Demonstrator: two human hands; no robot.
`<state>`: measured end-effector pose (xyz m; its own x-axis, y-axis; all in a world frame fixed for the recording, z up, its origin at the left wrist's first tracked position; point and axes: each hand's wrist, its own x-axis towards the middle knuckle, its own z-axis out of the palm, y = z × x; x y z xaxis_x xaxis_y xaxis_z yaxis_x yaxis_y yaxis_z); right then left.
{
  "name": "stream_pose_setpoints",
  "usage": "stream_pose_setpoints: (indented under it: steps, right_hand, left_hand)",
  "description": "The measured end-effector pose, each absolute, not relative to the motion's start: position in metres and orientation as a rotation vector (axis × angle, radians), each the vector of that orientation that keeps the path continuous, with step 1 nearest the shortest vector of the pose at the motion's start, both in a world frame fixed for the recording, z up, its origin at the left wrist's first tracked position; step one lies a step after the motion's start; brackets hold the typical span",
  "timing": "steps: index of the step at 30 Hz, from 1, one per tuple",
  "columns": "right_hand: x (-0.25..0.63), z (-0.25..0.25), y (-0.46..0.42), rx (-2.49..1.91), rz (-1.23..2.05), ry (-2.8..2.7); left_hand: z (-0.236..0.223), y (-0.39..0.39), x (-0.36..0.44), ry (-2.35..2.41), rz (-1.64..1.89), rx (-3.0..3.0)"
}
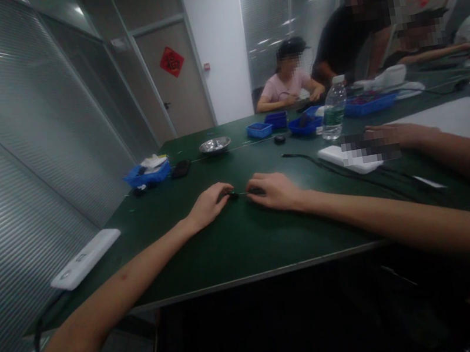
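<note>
My left hand (pixel 209 205) rests on the dark green table (pixel 246 245), its fingers pinched on a small black part (pixel 233 195). My right hand (pixel 273 190) lies just to the right, fingers curled on another small dark piece (pixel 255 190). A thin light pin or wire seems to run between the two pieces. Both hands meet near the middle of the table, arms stretched forward.
A white power strip (pixel 85 259) lies at the left edge. Blue bins (pixel 146 174) (pixel 260 130) (pixel 305 124), a metal bowl (pixel 214 144), a black phone (pixel 181 168) and a water bottle (pixel 334 109) stand farther back. Another person's hand (pixel 393 135) rests at right by a white box (pixel 348 158). Other people sit at the far end.
</note>
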<state>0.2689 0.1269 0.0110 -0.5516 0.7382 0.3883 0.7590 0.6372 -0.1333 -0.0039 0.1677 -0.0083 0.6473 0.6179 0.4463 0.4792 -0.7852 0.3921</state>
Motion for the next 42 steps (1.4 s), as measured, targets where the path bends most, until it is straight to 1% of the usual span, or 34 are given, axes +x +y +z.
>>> stream_pose_setpoints:
  steps: [42]
  right_hand:
    - [0.2725,0.0074,0.1309,-1.023,-0.026,-2.536]
  left_hand:
    - [-0.0032,0.1628,-0.0038,0.763,0.777,2.625]
